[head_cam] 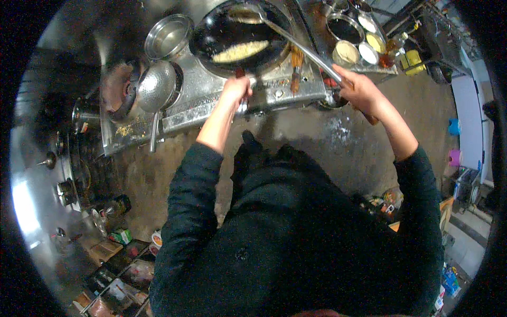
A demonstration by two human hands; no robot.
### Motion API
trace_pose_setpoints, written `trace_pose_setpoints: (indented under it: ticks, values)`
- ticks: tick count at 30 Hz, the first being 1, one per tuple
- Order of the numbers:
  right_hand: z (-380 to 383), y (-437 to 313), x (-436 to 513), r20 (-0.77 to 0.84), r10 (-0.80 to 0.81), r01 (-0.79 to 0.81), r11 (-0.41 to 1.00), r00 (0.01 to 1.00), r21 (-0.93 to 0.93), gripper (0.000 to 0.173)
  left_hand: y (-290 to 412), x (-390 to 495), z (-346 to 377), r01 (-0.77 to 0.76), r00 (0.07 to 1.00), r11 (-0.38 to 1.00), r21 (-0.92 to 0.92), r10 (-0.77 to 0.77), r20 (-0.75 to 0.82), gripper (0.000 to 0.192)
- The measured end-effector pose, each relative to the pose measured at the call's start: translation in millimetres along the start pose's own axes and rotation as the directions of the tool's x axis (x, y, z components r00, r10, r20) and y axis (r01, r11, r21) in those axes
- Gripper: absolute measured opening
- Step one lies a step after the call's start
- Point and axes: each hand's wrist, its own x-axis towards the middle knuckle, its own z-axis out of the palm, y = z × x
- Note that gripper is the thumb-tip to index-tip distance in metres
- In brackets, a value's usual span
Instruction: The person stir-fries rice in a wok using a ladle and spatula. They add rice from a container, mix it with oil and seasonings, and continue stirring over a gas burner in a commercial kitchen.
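My left hand is closed around the handle of a black wok on the metal stove. Across the wok's near side lies a long, pale yellow strip of food, possibly egg; I cannot tell exactly. In my right hand is the handle of a long metal ladle, gripped from above. The ladle's bowl hangs over the far side of the wok, and whether it touches the wok or holds anything is unclear.
Left of the wok are a metal basin and a perforated skimmer on a pot. A bamboo wok brush lies right of the wok. Seasoning containers and bottles stand further right. Yellow crumbs dot the stove's left corner.
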Motion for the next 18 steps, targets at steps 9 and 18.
trace_pose_setpoints:
  ticks: [9, 18]
  values:
    - [21.6, 9.6, -89.2, -0.100, 0.206, -0.210, 0.977, 0.974, -0.038, 0.068, -91.9, -58.4, 6.4, 0.133, 0.990, 0.991, -0.027, -0.131, 0.059, 0.010]
    - [67.9, -38.3, 57.8, 0.169, 0.043, -0.003, 0.972, 0.985, -0.234, 0.069, -43.4, 87.6, -4.5, 0.180, 0.971, 0.983, 0.037, -0.184, 0.151, 0.016]
